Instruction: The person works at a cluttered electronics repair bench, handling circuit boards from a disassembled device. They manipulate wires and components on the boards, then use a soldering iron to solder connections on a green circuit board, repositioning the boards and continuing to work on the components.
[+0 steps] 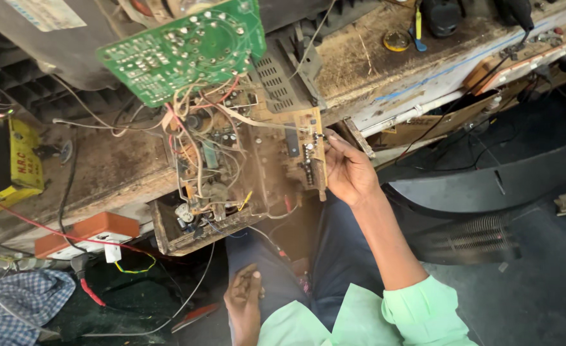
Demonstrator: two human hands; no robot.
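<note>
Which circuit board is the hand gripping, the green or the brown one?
The brown circuit board: the right hand grips its edge. The green board hangs untouched above.

Yellow label plate: far left, on dusty bench, upright rectangle, yellow with dark lettering, lower end bent toward near edge. White sticker: top left, on grey casing, rectangular, pale with faint blue print, partly cut off by picture edge. Round yellow tin: far side of bench, right of centre, small, flat, yellow lid, dark rim. No screens in view.
</note>
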